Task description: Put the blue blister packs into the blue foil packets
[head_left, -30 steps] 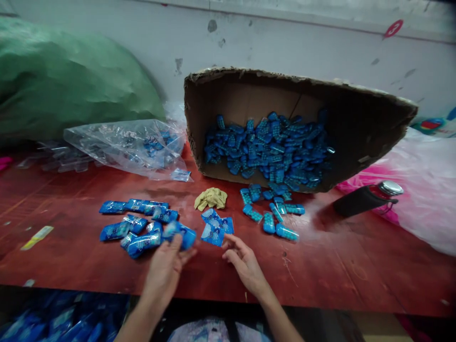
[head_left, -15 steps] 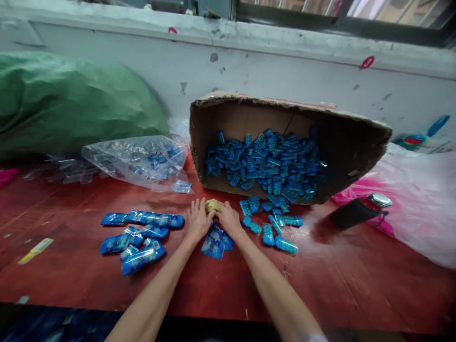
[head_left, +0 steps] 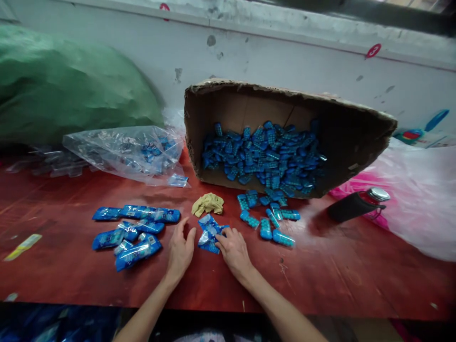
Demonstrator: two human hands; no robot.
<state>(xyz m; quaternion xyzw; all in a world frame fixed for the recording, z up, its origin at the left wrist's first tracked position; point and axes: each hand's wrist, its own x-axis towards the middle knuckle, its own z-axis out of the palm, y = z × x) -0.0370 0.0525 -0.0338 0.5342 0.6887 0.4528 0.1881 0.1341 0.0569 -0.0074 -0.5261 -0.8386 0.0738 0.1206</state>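
Observation:
Flat blue printed packets (head_left: 208, 232) lie overlapping on the red table between my two hands. My right hand (head_left: 234, 249) has its fingers bent onto the right edge of these packets, pinching one. My left hand (head_left: 181, 248) is open just left of them, thumb and fingers apart, holding nothing. A crumpled yellowish cloth (head_left: 208, 204) rests beyond the packets, touched by neither hand. Filled blue packets (head_left: 138, 251) lie in a loose group to the left. To the right are several clear-and-blue capsule-shaped pieces (head_left: 265, 229) with turquoise contents.
A tipped cardboard box (head_left: 342, 178) opens toward me, holding many of the blue pieces. A clear plastic bag (head_left: 117, 147) and a green sack (head_left: 71, 90) stand at the back left. A black bottle (head_left: 347, 206) leans at right by white plastic bagging (head_left: 420, 199).
Both hands have let go of the yellowish cloth and drawn back toward me. My right hand has come onto the flat blue packets; my left has opened beside them. The view has tilted down.

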